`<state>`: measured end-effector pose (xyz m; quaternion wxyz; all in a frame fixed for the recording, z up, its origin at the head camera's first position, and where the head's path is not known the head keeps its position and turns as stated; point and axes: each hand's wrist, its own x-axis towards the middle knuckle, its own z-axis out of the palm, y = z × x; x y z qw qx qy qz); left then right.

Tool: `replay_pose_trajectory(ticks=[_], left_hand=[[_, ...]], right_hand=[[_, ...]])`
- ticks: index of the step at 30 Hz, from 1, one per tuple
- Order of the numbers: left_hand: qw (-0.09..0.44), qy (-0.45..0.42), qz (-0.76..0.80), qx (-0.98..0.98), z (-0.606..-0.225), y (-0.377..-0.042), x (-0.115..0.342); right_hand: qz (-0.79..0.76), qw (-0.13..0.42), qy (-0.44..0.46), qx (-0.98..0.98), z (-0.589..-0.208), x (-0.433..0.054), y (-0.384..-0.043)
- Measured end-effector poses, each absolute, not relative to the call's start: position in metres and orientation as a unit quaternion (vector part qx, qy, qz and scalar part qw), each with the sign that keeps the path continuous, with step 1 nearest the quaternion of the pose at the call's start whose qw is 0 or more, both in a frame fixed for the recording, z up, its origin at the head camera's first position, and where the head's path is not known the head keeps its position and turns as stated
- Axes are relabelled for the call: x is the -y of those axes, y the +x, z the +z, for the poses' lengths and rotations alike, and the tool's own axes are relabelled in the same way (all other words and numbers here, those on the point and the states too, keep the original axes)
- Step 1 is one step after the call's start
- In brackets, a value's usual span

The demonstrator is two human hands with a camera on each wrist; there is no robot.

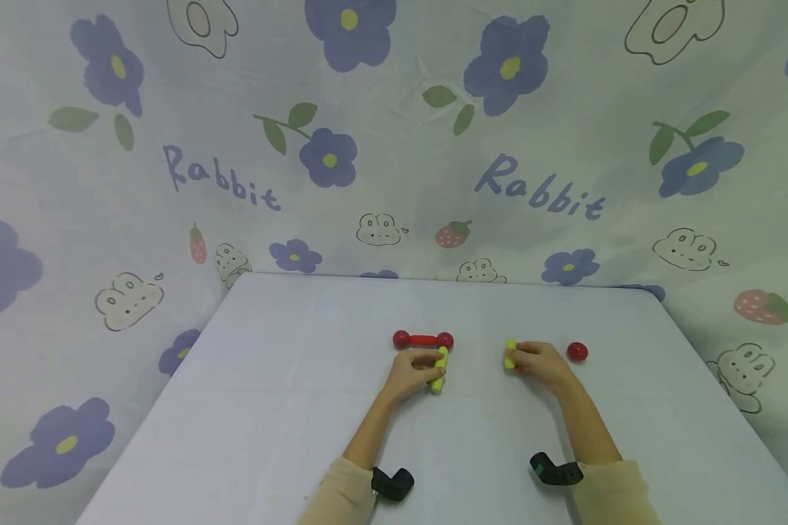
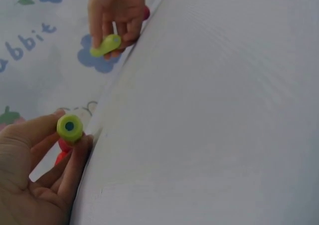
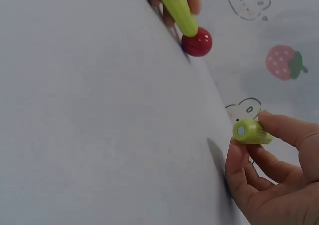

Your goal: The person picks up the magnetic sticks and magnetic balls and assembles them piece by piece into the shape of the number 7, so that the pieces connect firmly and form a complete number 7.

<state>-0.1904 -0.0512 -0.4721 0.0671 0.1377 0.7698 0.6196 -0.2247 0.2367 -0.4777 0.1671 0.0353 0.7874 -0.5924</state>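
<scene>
Between thumb and fingers, my left hand [image 1: 408,375] pinches a yellow-green rod [image 1: 439,373]; its far tip meets or overlaps the right-hand red ball [image 1: 445,340] in the head view. That ball sits at one end of a red rod [image 1: 423,340], with another red ball [image 1: 401,339] at the other end. Its near end [image 2: 70,127] shows a dark round inset in the left wrist view. My right hand [image 1: 543,362] pinches a second yellow-green rod [image 1: 510,354], whose end [image 3: 241,131] carries a pale round inset in the right wrist view.
A loose red ball [image 1: 577,352] lies just right of my right hand. All this is on a white table [image 1: 289,408], backed by a flower-and-rabbit printed cloth [image 1: 394,146]. Dark wrist-worn devices [image 1: 394,485] sit at both sleeves.
</scene>
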Motion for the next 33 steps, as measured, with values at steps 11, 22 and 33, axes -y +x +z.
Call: replay_pose_trajectory(ticks=[11, 22, 33], left_hand=[[0.064, 0.129, 0.611, -0.778, -0.484, -0.199, 0.048], [0.054, 0.124, 0.599, -0.789, -0.506, -0.216, 0.048], [0.056, 0.13, 0.595, -0.792, -0.504, -0.22, 0.047]], right_hand=[[-0.664, 0.182, 0.056, -0.723, -0.48, -0.211, -0.198], [-0.672, 0.196, 0.035, -0.713, -0.483, -0.177, -0.169], [-0.691, 0.208, 0.009, -0.692, -0.484, -0.154, -0.155]])
